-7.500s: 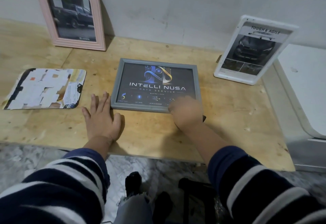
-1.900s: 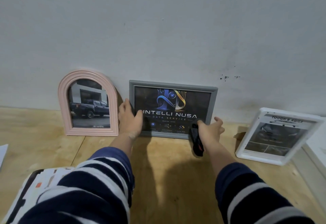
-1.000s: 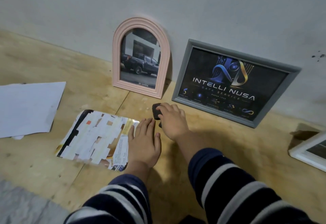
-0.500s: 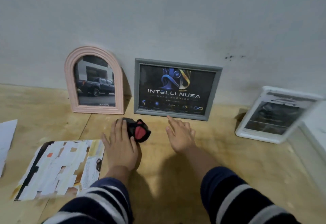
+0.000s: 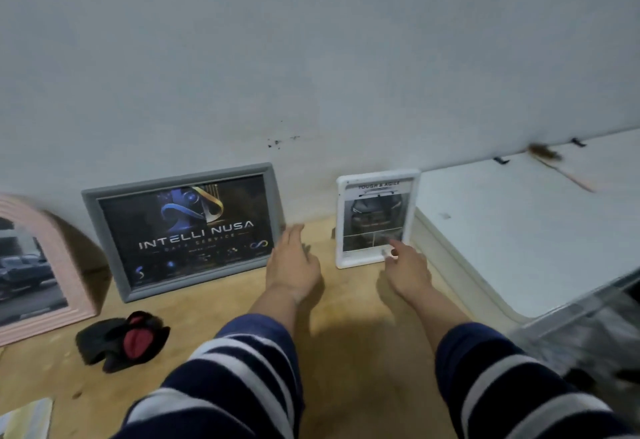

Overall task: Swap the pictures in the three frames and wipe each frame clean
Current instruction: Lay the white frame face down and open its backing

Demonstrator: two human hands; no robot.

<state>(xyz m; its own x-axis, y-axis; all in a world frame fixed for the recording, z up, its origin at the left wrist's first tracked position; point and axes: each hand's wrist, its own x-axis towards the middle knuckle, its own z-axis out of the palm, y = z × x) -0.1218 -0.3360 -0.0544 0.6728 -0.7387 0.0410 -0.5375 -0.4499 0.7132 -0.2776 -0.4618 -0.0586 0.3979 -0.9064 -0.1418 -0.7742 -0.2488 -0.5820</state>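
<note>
White frame [image 5: 377, 219], the task's current object, stands upright at centre right of the picture, leaning on the wall [image 5: 311, 58], just beside a white cabinet [image 5: 519, 231]. The right hand [image 5: 408, 270] is at its lower right corner, fingers relaxed and spread, index extended; contact cannot be confirmed because of blur. The left hand [image 5: 294, 262] hovers spread and empty between the white frame and the grey frame [image 5: 187, 231], which leans on the wall at centre left. The pink arched frame [image 5: 31, 265] stands at the left edge. A black and red cloth [image 5: 123, 336] lies on the bench [image 5: 346, 317] at lower left, well apart from both hands.

Risk: a one-sided push on the lower corner may tip the leaning frame forward or slide its base. Gripping both edges is the safer approach.
</note>
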